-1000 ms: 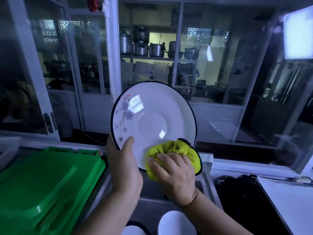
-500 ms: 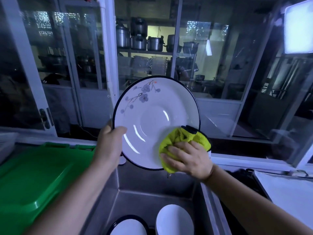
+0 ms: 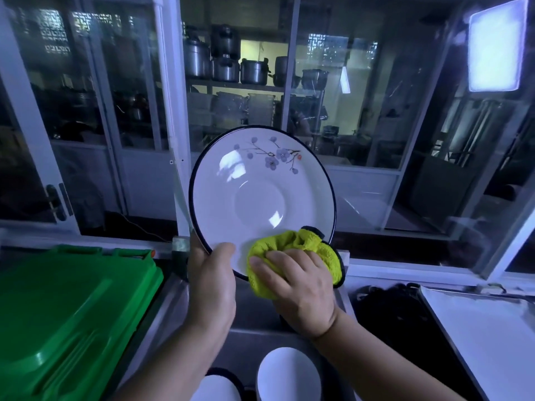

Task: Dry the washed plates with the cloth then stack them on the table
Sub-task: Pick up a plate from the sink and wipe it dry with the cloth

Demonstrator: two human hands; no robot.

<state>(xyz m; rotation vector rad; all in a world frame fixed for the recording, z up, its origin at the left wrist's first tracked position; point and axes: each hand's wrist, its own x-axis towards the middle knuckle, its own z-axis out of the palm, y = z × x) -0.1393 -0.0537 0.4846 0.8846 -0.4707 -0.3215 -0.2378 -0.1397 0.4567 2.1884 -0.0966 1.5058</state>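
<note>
1. Your left hand (image 3: 211, 282) grips the plate (image 3: 260, 192) by its lower rim, upright above the sink (image 3: 249, 340)
2. Your right hand (image 3: 295, 287), fingers (image 3: 262, 266) curled round the cloth (image 3: 289, 244), presses its lower face; sweep circles up towards the flowers, then dry the back

Legible markings: none.
The plate (image 3: 262, 198) carries a small red mark (image 3: 299, 157) beside its flower print, too small to read. The pale lattice pattern (image 3: 56, 39) in the upper left glass resembles script but yields no readable characters.
</note>
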